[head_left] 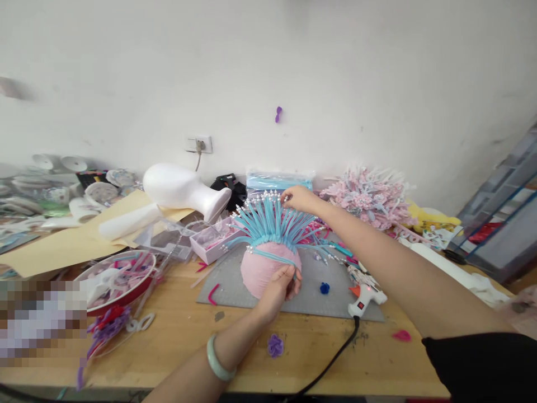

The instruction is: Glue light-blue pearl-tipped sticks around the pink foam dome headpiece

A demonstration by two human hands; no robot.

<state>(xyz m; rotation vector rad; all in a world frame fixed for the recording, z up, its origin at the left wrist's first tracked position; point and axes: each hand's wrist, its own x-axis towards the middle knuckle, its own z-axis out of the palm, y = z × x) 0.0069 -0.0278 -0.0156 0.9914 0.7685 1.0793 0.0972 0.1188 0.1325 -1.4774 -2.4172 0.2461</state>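
A blue headdress (264,224) of fuzzy stems tipped with white pearl beads fans up from the top of a rounded pink form (255,274). Light blue bands run across the form's front. My left hand (276,288), below a pale green bangle (218,361), is closed at the form's right side, with thumb and fingers pinching the end of the blue band. Up at the bead tips, my right hand (298,197) has its fingers pinched together on a blue stem; the exact grip is partly hidden. The form rests on a grey cutting mat (235,294).
A white glue gun (366,301) with a black cord lies right of the form. Blue (324,287) and purple (275,345) fuzzy flowers lie nearby. Leftward are a red-rimmed bowl (146,288), a pink box (210,252) and a white foam head (172,187). Pink-white flowers (369,196) stand behind.
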